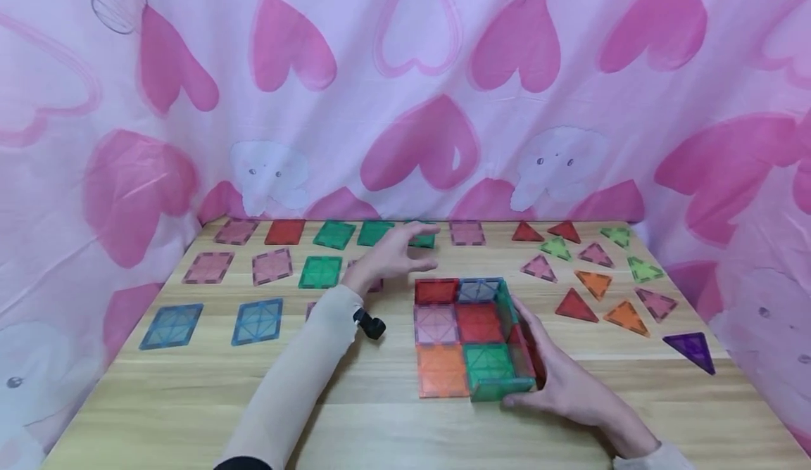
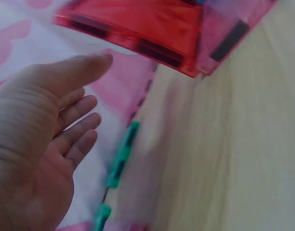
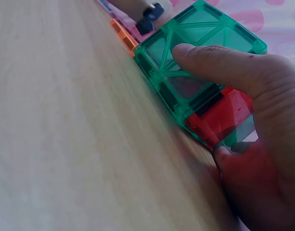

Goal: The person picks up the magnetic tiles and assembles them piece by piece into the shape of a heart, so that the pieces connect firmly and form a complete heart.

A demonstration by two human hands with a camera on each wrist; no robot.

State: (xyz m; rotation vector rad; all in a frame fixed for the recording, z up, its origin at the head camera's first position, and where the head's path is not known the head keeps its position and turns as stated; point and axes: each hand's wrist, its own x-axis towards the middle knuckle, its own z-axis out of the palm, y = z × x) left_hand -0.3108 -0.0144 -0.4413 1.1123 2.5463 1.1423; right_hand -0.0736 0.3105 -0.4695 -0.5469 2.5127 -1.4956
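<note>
A box-like build of translucent magnetic tiles stands near the table's middle. Its floor has a pink tile (image 1: 436,325), a red tile (image 1: 479,323), an orange tile (image 1: 441,371) and a green floor tile (image 1: 494,361). Upright along the back are a red wall tile (image 1: 436,291) and a blue wall tile (image 1: 479,290); more walls line the right side. My right hand (image 1: 570,385) holds the front right corner, thumb on the upright green front tile (image 3: 195,31), fingers behind the right wall. Behind the build, my left hand (image 1: 395,252) reaches with fingers spread, holding nothing, overlapping a green square tile (image 1: 423,239).
Loose square tiles lie in rows at the left and back, among them a blue tile (image 1: 257,321) and a green tile (image 1: 320,271). Several triangle tiles, including a purple triangle (image 1: 692,350), are scattered at the right. A pink heart-patterned curtain (image 1: 342,118) hangs behind the table.
</note>
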